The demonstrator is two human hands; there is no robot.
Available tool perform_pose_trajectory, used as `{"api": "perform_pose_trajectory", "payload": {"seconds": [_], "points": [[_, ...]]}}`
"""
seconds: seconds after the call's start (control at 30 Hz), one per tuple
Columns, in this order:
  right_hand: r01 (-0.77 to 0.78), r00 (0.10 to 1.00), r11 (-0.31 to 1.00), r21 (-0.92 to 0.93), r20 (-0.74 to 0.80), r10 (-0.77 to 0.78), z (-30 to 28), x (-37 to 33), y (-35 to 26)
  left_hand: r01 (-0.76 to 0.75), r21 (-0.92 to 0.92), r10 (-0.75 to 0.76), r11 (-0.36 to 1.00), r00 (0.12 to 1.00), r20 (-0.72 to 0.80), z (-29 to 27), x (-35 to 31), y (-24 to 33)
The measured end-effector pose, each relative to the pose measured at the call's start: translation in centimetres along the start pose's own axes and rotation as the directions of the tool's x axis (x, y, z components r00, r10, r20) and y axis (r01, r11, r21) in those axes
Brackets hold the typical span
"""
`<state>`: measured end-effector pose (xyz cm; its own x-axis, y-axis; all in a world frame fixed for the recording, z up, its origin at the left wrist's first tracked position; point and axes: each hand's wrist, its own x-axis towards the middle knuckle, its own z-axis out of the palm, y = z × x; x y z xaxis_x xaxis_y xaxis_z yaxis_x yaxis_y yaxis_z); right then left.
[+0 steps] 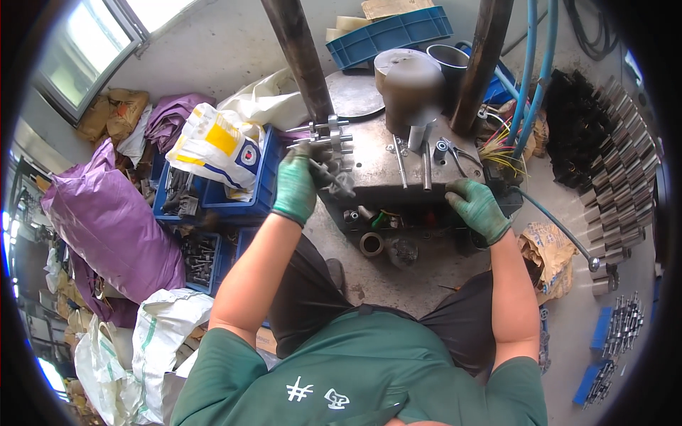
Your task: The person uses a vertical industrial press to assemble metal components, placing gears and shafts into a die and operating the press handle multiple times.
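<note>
My left hand [297, 186], in a green glove, is closed on a grey metal shaft part [332, 177] at the left edge of the steel press table [387, 167]. Beside it, several similar metal shaft parts [331, 135] sit in a cluster on the table. My right hand [479, 211], gloved alike, rests at the table's front right edge with its fingers loosely bent and nothing visible in them. Closest to it on the tabletop are pliers [460, 157], a short metal sleeve [441, 149], a metal tube [426, 167] and a thin rod [400, 162].
Two dark posts [298, 57] flank a blurred cylindrical ram [414, 89]. Blue crates [263, 186] and a purple sack [114, 220] stand left. A ball-ended lever [568, 240] juts out right, near stacked metal tubes [618, 170]. A shelf [383, 219] holds small parts under the tabletop.
</note>
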<state>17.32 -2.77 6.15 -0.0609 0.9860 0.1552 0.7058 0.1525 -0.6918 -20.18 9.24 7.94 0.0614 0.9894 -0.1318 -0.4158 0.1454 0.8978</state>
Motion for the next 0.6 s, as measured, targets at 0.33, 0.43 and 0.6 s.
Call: {"api": "perform_pose_trajectory", "payload": {"seconds": [0.33,0.43,0.6], "points": [[0.044,0.995,0.997,-0.062,-0.085,-0.049,0.9,1.1,1.1,0.106,-0.576,-0.217,0.811,0.968,-0.127,-6.1,8.6,-3.8],[0.082,0.980,0.996,-0.043,-0.175,-0.089,1.4,1.8,2.3,0.159,-0.535,-0.276,0.830,0.950,-0.146,-6.8,8.1,-3.9],[0.169,0.906,0.979,-0.116,-0.372,-0.200,2.4,3.9,5.1,0.102,-0.271,-0.208,0.957,0.893,-0.399,-4.0,2.3,-5.3]]}}
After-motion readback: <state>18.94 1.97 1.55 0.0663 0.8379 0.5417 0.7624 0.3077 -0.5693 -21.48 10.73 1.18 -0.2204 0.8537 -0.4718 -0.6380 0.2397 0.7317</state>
